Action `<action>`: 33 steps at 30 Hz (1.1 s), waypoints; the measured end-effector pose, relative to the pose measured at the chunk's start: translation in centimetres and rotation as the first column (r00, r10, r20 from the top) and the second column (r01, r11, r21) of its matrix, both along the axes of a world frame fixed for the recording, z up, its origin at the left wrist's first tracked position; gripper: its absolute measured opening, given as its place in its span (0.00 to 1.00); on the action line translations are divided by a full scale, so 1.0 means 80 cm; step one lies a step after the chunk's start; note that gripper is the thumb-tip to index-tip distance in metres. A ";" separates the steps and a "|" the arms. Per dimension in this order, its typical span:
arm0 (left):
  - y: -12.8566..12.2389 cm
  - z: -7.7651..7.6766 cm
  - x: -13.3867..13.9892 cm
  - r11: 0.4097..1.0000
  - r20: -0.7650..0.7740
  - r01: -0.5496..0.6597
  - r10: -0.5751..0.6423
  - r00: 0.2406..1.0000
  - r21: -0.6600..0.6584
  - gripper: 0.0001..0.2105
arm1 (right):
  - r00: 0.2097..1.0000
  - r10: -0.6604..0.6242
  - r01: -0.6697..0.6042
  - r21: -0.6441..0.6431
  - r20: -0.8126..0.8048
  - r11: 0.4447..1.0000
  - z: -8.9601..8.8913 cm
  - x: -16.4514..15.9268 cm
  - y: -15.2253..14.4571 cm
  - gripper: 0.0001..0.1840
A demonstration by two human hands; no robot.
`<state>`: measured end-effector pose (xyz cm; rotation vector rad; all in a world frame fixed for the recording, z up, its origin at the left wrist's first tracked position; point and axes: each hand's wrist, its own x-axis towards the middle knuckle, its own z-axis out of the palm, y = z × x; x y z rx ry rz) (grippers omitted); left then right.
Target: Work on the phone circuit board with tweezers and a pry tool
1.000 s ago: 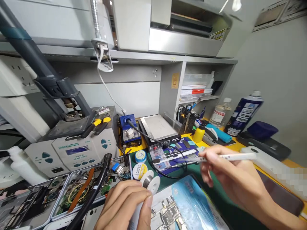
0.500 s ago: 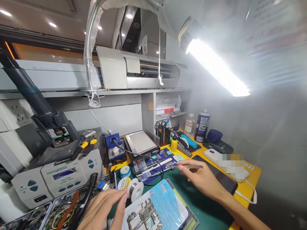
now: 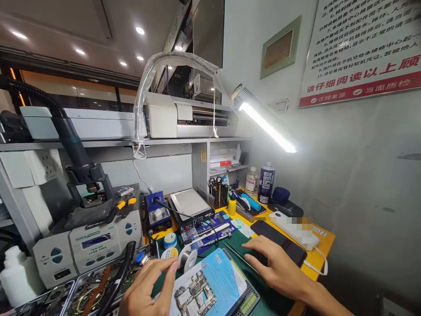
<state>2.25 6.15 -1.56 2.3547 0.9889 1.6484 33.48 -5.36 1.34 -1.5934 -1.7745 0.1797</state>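
Observation:
My left hand is at the bottom, thumb and index fingertips together beside a small spool of solder wire. Whether anything is pinched there cannot be made out. My right hand is spread low over the green mat, fingers apart. Thin dark tweezers lie on the mat just left of its fingertips, one end running under the hand. Between the hands a phone logic board rests on a blue-and-white package.
A hot-air station and trays of parts flank the left side. Behind the mat are a heating plate, a yellow bottle and a dark phone. A lit tube lamp hangs above.
The slim metal tool in my right hand is no longer held; that hand has lowered and opened. My left thumb and index have closed together. The camera view has tilted upward.

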 end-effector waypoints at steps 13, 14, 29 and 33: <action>-0.001 -0.005 0.011 0.998 0.146 0.025 -0.016 0.989 -0.063 0.11 | 0.887 -0.274 0.326 -0.083 0.371 0.942 0.149 0.055 0.177 0.17; -0.002 -0.006 0.012 0.997 0.155 0.026 -0.015 0.988 -0.068 0.12 | 0.877 -0.273 0.335 -0.094 0.396 0.938 0.156 0.055 0.187 0.17; -0.003 -0.014 0.020 0.988 0.200 0.039 -0.008 0.980 -0.148 0.15 | 0.855 -0.151 0.305 -0.245 0.497 0.920 0.188 -0.010 0.278 0.18; -0.002 -0.016 0.020 0.986 0.201 0.053 -0.021 0.979 -0.157 0.16 | 0.926 -0.154 0.256 -0.271 0.346 0.928 0.195 -0.010 0.283 0.18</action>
